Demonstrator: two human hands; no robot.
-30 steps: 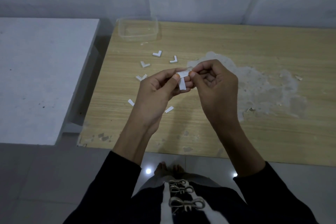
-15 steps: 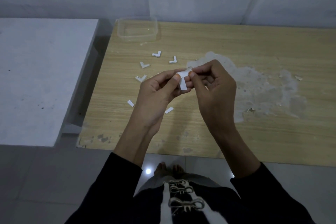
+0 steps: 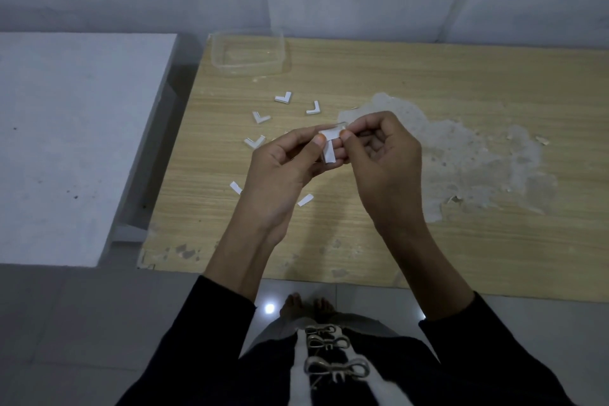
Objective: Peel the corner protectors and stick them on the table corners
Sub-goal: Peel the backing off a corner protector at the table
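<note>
Both hands are raised over the wooden table (image 3: pixel 412 82) and pinch one small white L-shaped corner protector (image 3: pixel 329 145). My left hand (image 3: pixel 283 171) holds it from the left with thumb on top. My right hand (image 3: pixel 379 155) pinches its upper right end between thumb and forefinger. Several more white L-shaped corner protectors lie on the table behind the hands, among them one (image 3: pixel 283 98), another (image 3: pixel 313 107) and a third (image 3: pixel 261 117). Two small white backing strips (image 3: pixel 305 199) (image 3: pixel 236 187) lie near my left wrist.
A clear plastic container (image 3: pixel 248 52) stands at the table's far left corner. The table's near left corner (image 3: pixel 145 262) is chipped. A large patch of worn, peeled surface (image 3: pixel 468 155) spreads right of the hands. A white table (image 3: pixel 72 141) stands to the left, across a narrow gap.
The hands stay in nearly the same place, still working the same protector. The right fingers have shifted slightly on its upper end.
</note>
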